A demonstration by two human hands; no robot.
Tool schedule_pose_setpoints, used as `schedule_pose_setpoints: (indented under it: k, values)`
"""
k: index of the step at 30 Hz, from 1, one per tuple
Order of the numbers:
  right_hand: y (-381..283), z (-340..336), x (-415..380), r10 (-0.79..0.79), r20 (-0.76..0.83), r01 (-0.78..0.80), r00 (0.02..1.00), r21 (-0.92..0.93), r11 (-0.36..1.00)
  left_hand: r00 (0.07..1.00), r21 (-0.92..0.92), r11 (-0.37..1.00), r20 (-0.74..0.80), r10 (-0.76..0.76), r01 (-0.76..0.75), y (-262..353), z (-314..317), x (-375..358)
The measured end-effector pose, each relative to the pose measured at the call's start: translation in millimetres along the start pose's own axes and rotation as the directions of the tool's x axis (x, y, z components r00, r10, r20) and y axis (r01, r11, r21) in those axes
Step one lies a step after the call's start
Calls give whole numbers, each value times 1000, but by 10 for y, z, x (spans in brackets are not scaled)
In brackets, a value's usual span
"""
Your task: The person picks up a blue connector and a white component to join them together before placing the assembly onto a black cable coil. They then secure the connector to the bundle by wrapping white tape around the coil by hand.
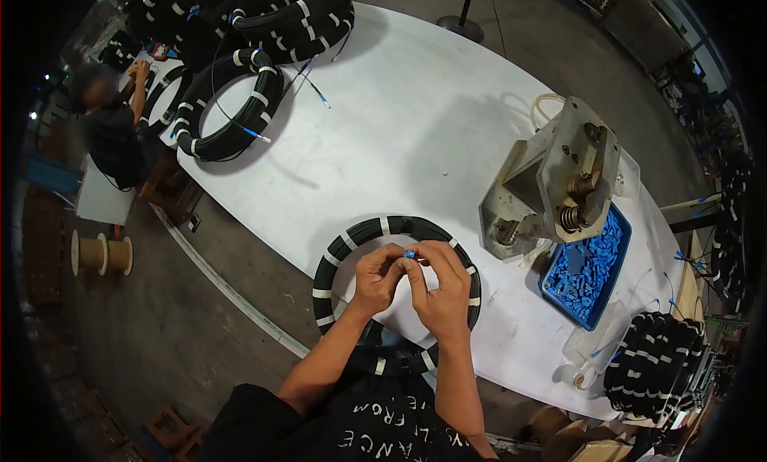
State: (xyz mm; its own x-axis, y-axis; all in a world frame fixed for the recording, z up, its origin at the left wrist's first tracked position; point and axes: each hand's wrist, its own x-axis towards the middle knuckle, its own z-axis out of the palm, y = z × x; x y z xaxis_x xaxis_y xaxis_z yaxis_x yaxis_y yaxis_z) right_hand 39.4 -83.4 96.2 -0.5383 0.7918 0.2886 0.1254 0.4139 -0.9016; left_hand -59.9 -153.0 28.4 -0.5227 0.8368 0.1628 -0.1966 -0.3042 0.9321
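My left hand (379, 280) and my right hand (442, 290) meet over a taped coil of black cable (323, 292). Between their fingertips is a small blue connector (410, 254), with thumbs and forefingers pinched on it from both sides. The fingers cover most of the piece, so its far end and any cable leading into it are hidden. Below the hands, the coil lies flat at the near edge of the white table (367, 134), bound with white tape bands.
A metal press (559, 174) stands at the right, beside a blue tray (592, 324) of small blue parts. More cable coils (264, 86) with loose connector ends lie at the far left, others (655, 366) at the near right. A co-worker (116, 130) sits at the left.
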Motion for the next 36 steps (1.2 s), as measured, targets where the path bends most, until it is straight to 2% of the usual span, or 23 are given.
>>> schedule_pose_setpoints:
  k: [7,15,20,24,30,35,36]
  values:
    - [10,21,25,20,-11,-19,1000,34,999,998,-1,1000,-50,26,-26,-73,2,-25]
    - [58,47,75,-89,52,93,995,-73,993,997,-56,998,-68,-33,29,-18,-3,-22]
    - [107,97,102,-119,52,123,991,-78,989,994,27,999,-103,-27,30,-83,-51,-23]
    - [162,120,124,-139,60,144,988,-83,986,992,17,999,-120,-46,48,-51,-46,-13]
    - [109,140,138,15,32,-17,999,69,997,987,15,1000,-158,-14,16,-111,-12,25]
    - [145,153,84,73,10,-73,997,75,994,993,106,994,-114,-19,31,-96,-59,23]
    - [147,151,82,71,14,-72,997,67,995,993,75,997,-119,-18,27,-97,-52,23]
